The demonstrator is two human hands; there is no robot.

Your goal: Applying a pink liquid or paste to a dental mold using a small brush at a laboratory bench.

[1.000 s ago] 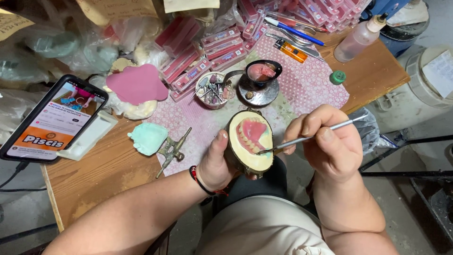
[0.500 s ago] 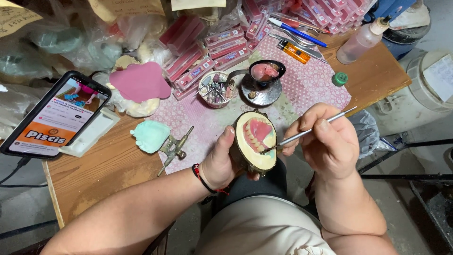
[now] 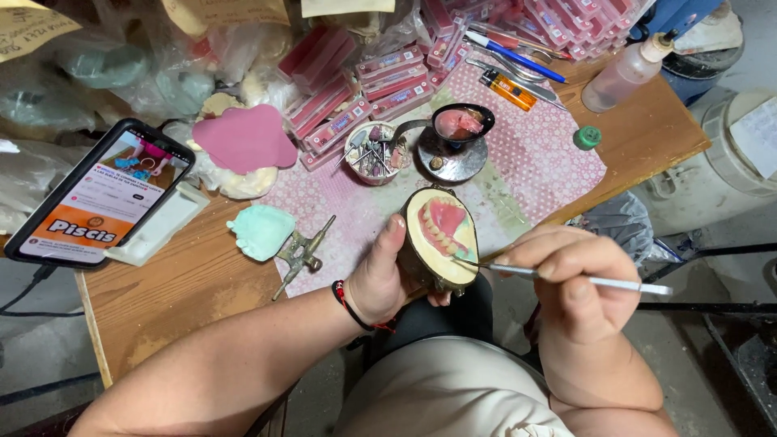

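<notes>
1. My left hand [image 3: 380,279] is wrapped around the flask [image 3: 437,243], thumb up along its left edge, holding it over my lap just off the front edge of the desk [image 3: 174,295].
2. Inside the flask sits the denture [image 3: 443,226]: pink wax gum with a curved row of pale teeth, face up and tilted toward me.
3. My right hand [image 3: 579,279] is closed in a pen grip on the thin metal tool [image 3: 566,277], handle sticking out to the right.
4. The tool's tip touches the flask's lower right, just beside the teeth. From here I cannot tell whether it is on the wax or on the pale plaster rim.
5. By my reading, I'm in the carving step, trimming along the gum edge.
6. The next move, as I judge it, calls for light pressure and a short stroke along the margin, left hand steadying the flask so the tip does not skid onto the teeth.
7. On the desk behind: a small burner bowl [image 3: 461,125] with pink wax in it, a dish of burs [image 3: 374,152], a green impression [image 3: 261,232], a metal clamp [image 3: 303,252], and a phone [image 3: 101,194] propped at the left.
</notes>
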